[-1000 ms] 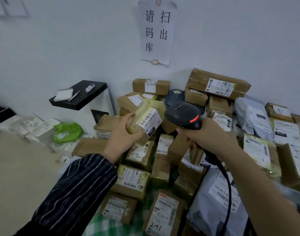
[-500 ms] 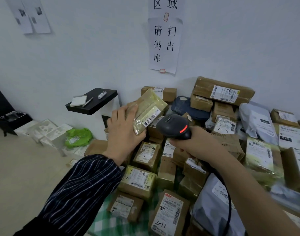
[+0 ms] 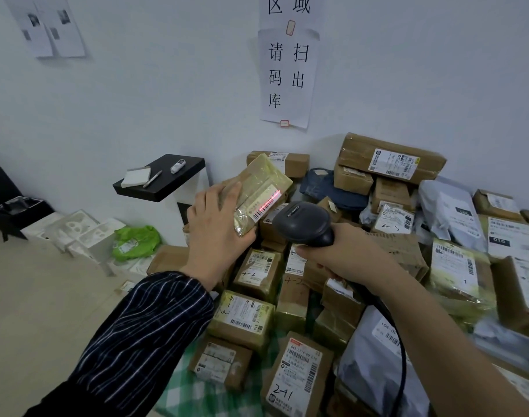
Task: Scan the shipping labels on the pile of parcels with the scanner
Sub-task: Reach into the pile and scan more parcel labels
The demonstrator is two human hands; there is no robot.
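Observation:
My left hand [image 3: 218, 233] holds a small tape-wrapped brown parcel [image 3: 261, 188] tilted above the pile, its white label [image 3: 264, 204] facing the scanner. A red scan line lies across the label's barcode. My right hand [image 3: 344, 251] grips the handle of the black corded scanner [image 3: 302, 222], whose head points at the label from just below and right. The pile of parcels [image 3: 287, 311] spreads beneath both hands, brown boxes and grey bags with white labels, some marked by hand "4-2", "4-3", "2-41".
A black shelf [image 3: 161, 179] with a notepad, pen and small white device juts from the wall at left. White foam pieces [image 3: 77, 230] and a green bag [image 3: 135, 242] lie on the floor. Paper signs hang on the wall. A green checked cloth [image 3: 197, 392] lies under the pile.
The left hand has lifted and tilted the parcel. The scanner head turned toward the label and a red scan line now shows on the barcode.

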